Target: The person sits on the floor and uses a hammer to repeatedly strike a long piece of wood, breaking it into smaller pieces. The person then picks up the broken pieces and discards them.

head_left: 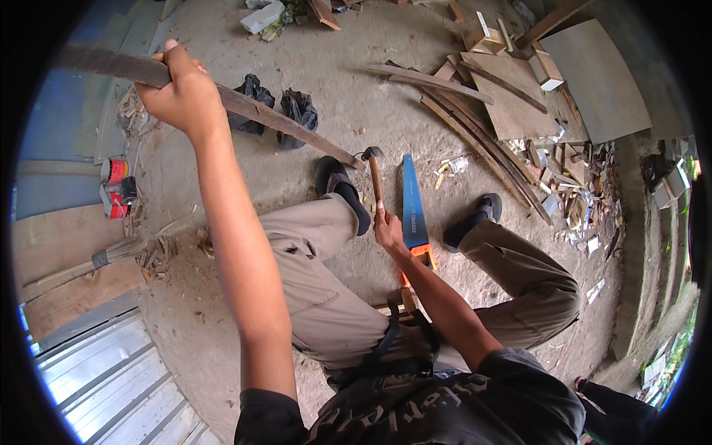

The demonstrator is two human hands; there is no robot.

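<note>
The long plank (245, 107) slanted from the raised left hand (180, 93), fist wrapped round it, down to the floor by one foot; the right hand (387, 228) gripped an upright hammer (373, 172); a saw (413, 210) lay alongside.

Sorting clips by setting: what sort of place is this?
Probably a rough carpentry work area: offcuts and planks litter the dirt floor, a blue handsaw lies there, and the right hand grips a hammer.
</note>
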